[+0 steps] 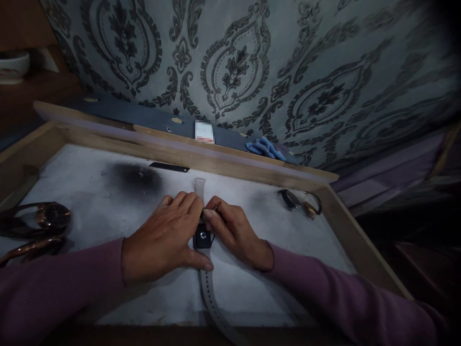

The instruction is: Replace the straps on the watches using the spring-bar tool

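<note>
Resting on a brown surface at far left is a white bowl (14, 67). Below it, on a white-topped desk with a raised wooden rim (273, 293), lie a round rose-gold watch with a dark dial (54, 215) and a copper-coloured band (38, 247). A flat black strip (169, 166) lies near the rear rim. The left hand (162, 245) arches over the square black smartwatch (202, 236), fingers at its far end, thumb on the perforated grey strap (212, 298); how firmly the fingertips grip cannot be told. The smartwatch lies face up near the middle of the desk; beyond the fingers shows a pale strap end (199, 185). On the ledge behind is a small white packet (204, 131). The right hand (234, 230) is pinched around a small dark item (215, 208), mostly hidden, at the smartwatch's far edge. Such close work calls for a flat, steady case, both wrists supported and light pressure, since a slip could mark the glass. Farther right are a crumpled blue cloth (266, 147) on the ledge and, on the desk, a black-strapped watch (289, 199) beside a gold-toned piece (309, 209).
</note>
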`<state>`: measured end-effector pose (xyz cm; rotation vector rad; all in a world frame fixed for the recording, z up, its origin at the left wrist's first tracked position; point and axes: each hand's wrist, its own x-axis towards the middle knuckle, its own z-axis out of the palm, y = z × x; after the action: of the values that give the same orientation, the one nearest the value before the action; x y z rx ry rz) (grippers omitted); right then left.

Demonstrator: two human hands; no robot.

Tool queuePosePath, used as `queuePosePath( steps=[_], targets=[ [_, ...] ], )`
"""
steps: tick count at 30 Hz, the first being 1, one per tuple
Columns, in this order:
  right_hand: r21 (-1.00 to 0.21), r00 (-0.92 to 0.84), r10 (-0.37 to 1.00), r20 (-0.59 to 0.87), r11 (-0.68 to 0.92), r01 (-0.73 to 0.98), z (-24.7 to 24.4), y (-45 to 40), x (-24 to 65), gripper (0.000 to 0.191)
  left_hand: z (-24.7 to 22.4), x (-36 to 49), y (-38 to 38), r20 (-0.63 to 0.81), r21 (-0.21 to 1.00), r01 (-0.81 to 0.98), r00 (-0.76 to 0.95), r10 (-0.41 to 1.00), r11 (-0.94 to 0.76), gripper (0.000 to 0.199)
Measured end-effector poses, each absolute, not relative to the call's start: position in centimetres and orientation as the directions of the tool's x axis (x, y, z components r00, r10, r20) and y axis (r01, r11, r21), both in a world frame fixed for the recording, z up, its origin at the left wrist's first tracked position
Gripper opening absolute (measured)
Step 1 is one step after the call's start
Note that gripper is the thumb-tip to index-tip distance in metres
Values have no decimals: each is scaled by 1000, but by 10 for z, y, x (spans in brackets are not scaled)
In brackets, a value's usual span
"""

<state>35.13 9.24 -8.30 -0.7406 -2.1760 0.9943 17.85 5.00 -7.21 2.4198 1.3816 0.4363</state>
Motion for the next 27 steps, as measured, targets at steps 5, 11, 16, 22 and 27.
queuePosePath(
  steps=[5, 11, 16, 22, 27],
  targets=[
    [-781, -645, 688, 332, 584, 222, -84, 91, 351, 19, -72, 179, 51, 94, 403, 779, 486, 869, -480, 66],
    [-800, -652, 692, 311, 561, 214, -83, 91, 351, 18, -72, 179, 50, 103, 414, 776, 479, 871, -476, 64],
    [-835, -642, 717, 271, 507, 214, -84, 92, 351, 19, -71, 180, 50, 105, 407, 780, 478, 872, -476, 64],
    [-839, -641, 718, 271, 502, 207, -83, 93, 352, 21, -72, 179, 50, 119, 430, 768, 473, 873, -475, 62],
    [-837, -637, 722, 270, 503, 216, -83, 93, 351, 21, -75, 179, 50, 145, 439, 758, 469, 871, -482, 59]
  ],
)
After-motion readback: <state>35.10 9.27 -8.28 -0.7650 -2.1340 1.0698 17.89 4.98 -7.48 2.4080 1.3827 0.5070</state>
